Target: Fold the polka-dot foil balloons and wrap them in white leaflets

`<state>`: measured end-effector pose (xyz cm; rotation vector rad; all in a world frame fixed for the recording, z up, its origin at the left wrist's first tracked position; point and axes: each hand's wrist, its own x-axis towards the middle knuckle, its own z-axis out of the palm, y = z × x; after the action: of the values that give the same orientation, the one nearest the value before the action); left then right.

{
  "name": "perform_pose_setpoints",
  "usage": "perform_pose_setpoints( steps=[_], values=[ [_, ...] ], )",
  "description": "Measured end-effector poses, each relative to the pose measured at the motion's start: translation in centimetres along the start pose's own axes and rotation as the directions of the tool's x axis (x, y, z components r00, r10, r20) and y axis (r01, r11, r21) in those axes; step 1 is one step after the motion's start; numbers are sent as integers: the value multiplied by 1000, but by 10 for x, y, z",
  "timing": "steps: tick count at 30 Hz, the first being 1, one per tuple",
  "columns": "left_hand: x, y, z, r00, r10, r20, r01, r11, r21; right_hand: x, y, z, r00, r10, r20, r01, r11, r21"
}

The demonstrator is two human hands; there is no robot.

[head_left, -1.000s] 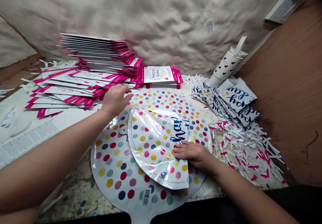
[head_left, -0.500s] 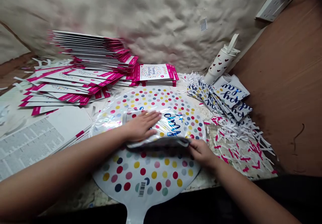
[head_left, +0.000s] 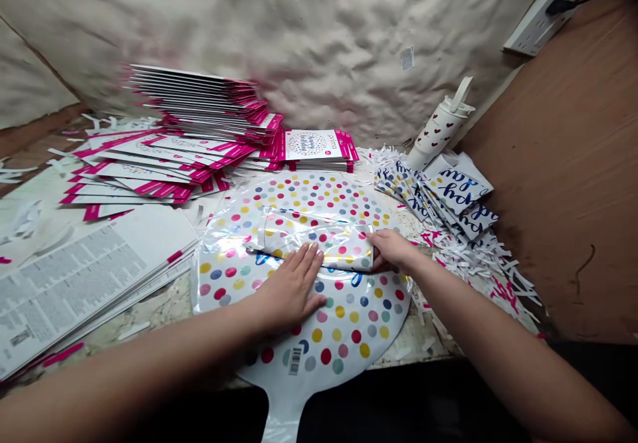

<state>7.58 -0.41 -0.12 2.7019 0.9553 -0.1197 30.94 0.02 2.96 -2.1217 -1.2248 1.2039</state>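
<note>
A folded strip of polka-dot foil balloon (head_left: 319,238) lies across a flat round polka-dot foil balloon (head_left: 343,337) at the table's front edge. My left hand (head_left: 294,287) rests flat on the lower fold, fingers stretched out and together. At the folded strip's right end my right hand (head_left: 391,249) has its fingers curled round the edge, pinching it. The flat balloon's white neck (head_left: 282,410) hangs over the table edge.
Pink-edged packaging cards (head_left: 199,121) are stacked and fanned at the back left. Printed white sheets (head_left: 80,277) lie at the left. Folded balloons with blue lettering (head_left: 448,197), a heart-patterned cup (head_left: 438,131) and paper shreds (head_left: 478,257) sit at the right.
The top balloon went from a half fold to a narrow folded strip. My left hand came from the cards onto the balloon. My right hand moved up to the strip's right end.
</note>
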Motion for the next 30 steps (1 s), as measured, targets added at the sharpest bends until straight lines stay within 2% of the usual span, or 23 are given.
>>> perform_pose_setpoints(
  steps=[2, 3, 5, 6, 7, 8, 11, 12, 13, 14, 16, 17, 18, 19, 21, 22, 23, 24, 25, 27, 28, 29, 30],
  values=[
    [0, -3, 7, 1000, -5, 9, 5, 1000, -19, -15, 0, 6, 968, -218, -128, 190, 961, -199],
    [-1, -5, 7, 1000, 2, 11, -2, 1000, -23, -23, 2, 12, 908, -399, -126, 334, 874, -353],
    [-2, -9, 5, 1000, 16, 3, -16, 1000, -24, -34, 5, 30, 719, -693, 47, 557, 535, -636],
    [-3, -10, 4, 1000, 20, 0, -20, 999, -25, -37, 6, 40, 662, -734, 156, 584, 374, -721],
    [-3, -10, 3, 1000, 20, 0, -20, 999, -29, -39, 7, 48, 660, -718, 223, 567, 281, -775],
    [-3, -9, 2, 1000, 15, 4, -15, 999, -34, -39, 7, 54, 692, -681, 241, 520, 238, -820],
    [0, -6, -3, 999, -28, 28, 30, 998, -54, -43, 0, 58, 791, -583, 189, 382, 228, -896],
    [3, -5, -6, 998, -56, 30, 57, 997, -53, -47, -2, 56, 789, -583, 194, 385, 225, -895],
    [5, -5, -8, 996, -85, 29, 86, 995, -45, -53, -4, 54, 758, -612, 224, 429, 211, -878],
    [7, -6, -11, 993, -112, 29, 113, 993, -34, -60, -4, 52, 694, -667, 271, 505, 183, -844],
    [8, -11, -15, 987, -162, 22, 162, 986, -31, -71, 3, 47, 487, -817, 308, 671, 125, -731],
    [7, -14, -16, 985, -172, 14, 172, 984, -47, -73, 11, 45, 398, -883, 249, 722, 135, -678],
    [6, -18, -16, 986, -164, 6, 164, 984, -74, -72, 20, 43, 367, -919, 145, 744, 196, -639],
    [3, -21, -16, 990, -140, -6, 139, 985, -104, -69, 31, 42, 406, -913, 29, 733, 307, -608],
    [-4, -25, -13, 999, -40, -24, 36, 989, -145, -55, 51, 40, 564, -815, -138, 655, 542, -526],
    [-7, -26, -11, 999, 27, -25, -31, 988, -148, -48, 59, 40, 620, -768, -159, 628, 608, -486],
    [-9, -25, -8, 996, 89, -24, -91, 985, -143, -41, 63, 40, 639, -755, -147, 630, 624, -463],
    [-11, -24, -6, 990, 137, -23, -139, 981, -132, -35, 66, 40, 612, -782, -116, 667, 589, -457],
    [-12, -23, -4, 984, 178, -18, -179, 977, -118, -31, 66, 39, 543, -838, -58, 729, 504, -463],
    [-15, -22, 0, 971, 241, 5, -239, 967, -91, -26, 61, 38, 362, -919, 155, 850, 257, -460],
    [-16, -22, 1, 964, 267, 16, -264, 961, -81, -25, 58, 36, 291, -915, 281, 891, 152, -428],
    [-18, -22, 3, 957, 290, 20, -287, 955, -77, -25, 54, 34, 255, -886, 387, 919, 97, -383],
    [-20, -23, 4, 952, 306, 12, -304, 949, -80, -25, 51, 32, 259, -851, 458, 935, 102, -340]
  ],
)
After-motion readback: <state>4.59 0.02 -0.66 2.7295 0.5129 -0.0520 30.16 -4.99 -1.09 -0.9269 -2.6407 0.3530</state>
